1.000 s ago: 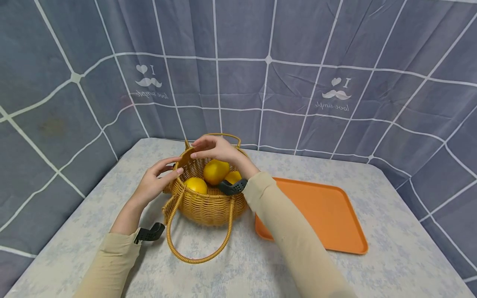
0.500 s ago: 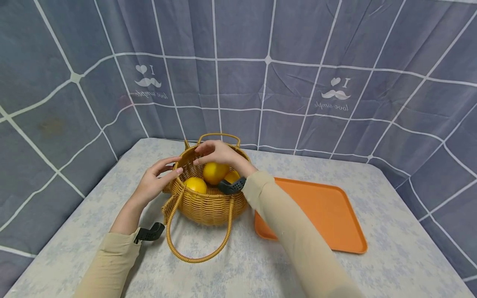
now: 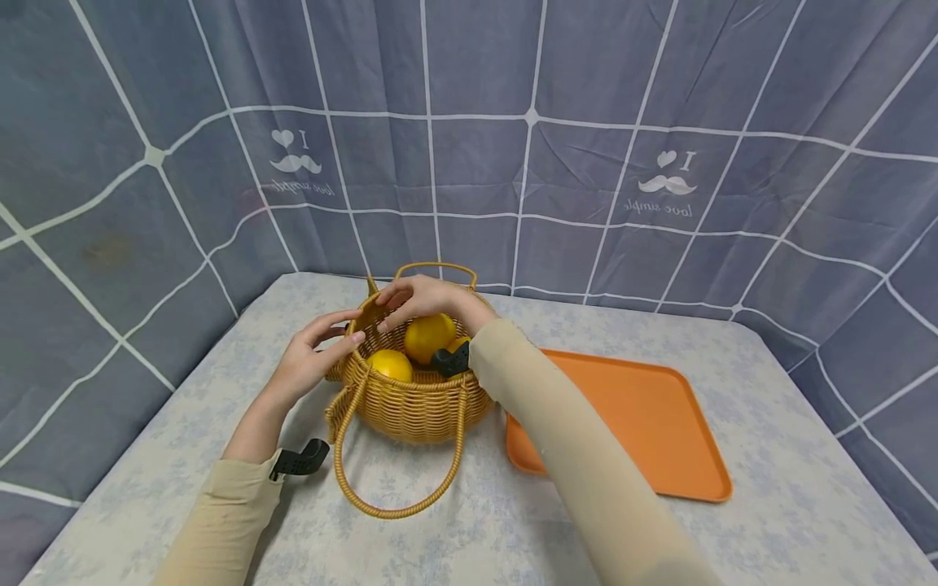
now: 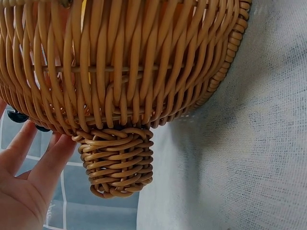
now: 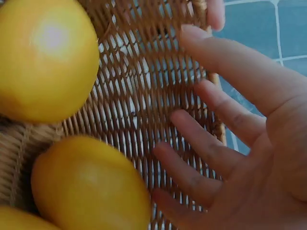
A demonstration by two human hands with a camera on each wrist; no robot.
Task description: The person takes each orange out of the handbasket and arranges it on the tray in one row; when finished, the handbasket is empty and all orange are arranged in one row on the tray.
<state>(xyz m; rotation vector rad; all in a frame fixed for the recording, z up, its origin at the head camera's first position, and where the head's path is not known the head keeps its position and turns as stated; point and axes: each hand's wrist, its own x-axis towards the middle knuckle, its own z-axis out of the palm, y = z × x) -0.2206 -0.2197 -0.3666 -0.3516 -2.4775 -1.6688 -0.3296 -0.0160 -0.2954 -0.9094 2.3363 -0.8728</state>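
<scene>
A woven wicker basket [image 3: 418, 413] stands on the table, its front handle [image 3: 396, 513] lying down toward me. Inside lie several yellow fruits [image 3: 430, 338] that look like lemons, one partly hidden by the right wrist. My left hand [image 3: 304, 358] holds the basket's left rim, thumb at the inner edge and fingers outside; in the left wrist view its fingers [image 4: 50, 163] touch the wickerwork beside a woven stub [image 4: 117, 165]. Over the basket's mouth, my right hand [image 3: 425, 297] reaches in with fingers spread and slightly bent, holding nothing, near the inner wall [image 5: 139, 100].
An orange tray [image 3: 645, 423] lies right of the basket, partly covered by the right forearm. A grey-blue curtain [image 3: 484, 163] with white lines hangs behind and at both sides. The table [image 3: 513, 545] has a pale mottled cloth.
My right hand has lowered a little into the basket's mouth, near the left inner wall. The left hand stays at the rim, and the lemons and tray look unmoved.
</scene>
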